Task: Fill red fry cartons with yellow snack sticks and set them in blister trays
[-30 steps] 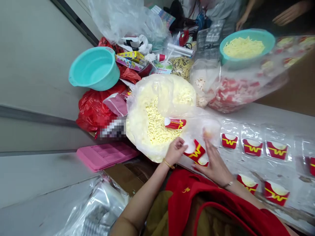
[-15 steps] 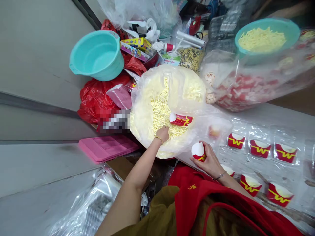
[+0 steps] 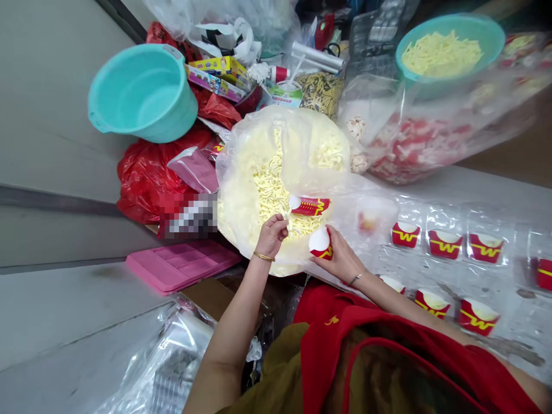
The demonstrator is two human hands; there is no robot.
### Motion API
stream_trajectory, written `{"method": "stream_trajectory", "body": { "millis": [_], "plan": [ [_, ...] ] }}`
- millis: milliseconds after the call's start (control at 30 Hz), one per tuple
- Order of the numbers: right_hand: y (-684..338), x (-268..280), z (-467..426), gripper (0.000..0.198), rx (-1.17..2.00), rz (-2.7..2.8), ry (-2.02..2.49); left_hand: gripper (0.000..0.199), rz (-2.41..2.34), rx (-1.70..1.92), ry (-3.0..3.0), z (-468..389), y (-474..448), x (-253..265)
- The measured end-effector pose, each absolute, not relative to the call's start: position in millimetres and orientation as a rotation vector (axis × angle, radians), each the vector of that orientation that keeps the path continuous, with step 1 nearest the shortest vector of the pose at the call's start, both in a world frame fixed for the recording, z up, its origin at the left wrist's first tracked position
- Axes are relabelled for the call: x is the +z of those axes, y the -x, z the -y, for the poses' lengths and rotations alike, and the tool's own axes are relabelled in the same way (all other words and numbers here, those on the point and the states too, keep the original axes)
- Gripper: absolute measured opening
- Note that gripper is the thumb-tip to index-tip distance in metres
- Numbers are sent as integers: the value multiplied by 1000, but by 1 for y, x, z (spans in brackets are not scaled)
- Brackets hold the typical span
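My left hand (image 3: 273,234) is closed in a pinch, with a few pale yellow fry-shaped sticks showing at its fingertips. Below it spreads a heap of the same sticks (image 3: 269,192) in a large round container lined with a clear plastic bag (image 3: 297,138). My right hand (image 3: 342,257) grips a small red and white fries carton (image 3: 321,244) with a yellow zigzag mark, its white inside facing up and left. A stack of nested red cartons (image 3: 309,206) lies on the heap just beyond both hands.
Red cartons in clear pouches (image 3: 445,244) lie in rows on the table at right. A turquoise basin (image 3: 142,95) stands at back left. Another turquoise bowl (image 3: 494,46) holds yellow strips, beside a bag of red and white pieces (image 3: 414,144). A pink tray (image 3: 181,264) lies left.
My left hand has lifted from the heap with sticks in its fingertips. My right hand has brought the carton leftward, closer to my left hand. The camera view has shifted slightly.
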State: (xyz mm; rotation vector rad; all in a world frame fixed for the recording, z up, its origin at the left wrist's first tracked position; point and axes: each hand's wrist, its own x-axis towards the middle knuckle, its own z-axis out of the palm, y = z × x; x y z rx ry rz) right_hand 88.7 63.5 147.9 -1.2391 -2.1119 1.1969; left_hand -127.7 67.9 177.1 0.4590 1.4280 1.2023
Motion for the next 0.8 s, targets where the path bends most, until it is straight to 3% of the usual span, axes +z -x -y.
{"method": "stream_trajectory", "body": {
  "millis": [133,400,800],
  "plan": [
    [-63,149,-73,87,1132,2126,1187,19,-1422,1116,-627,-64,103,192],
    [-64,161,-76,71,1037,2121,1117,4,-1697,734,-1542,-61,101,196],
    [-79,145,-73,70,939,2005,1116,22,-1440,1018,-966,-59,97,203]
  ]
}}
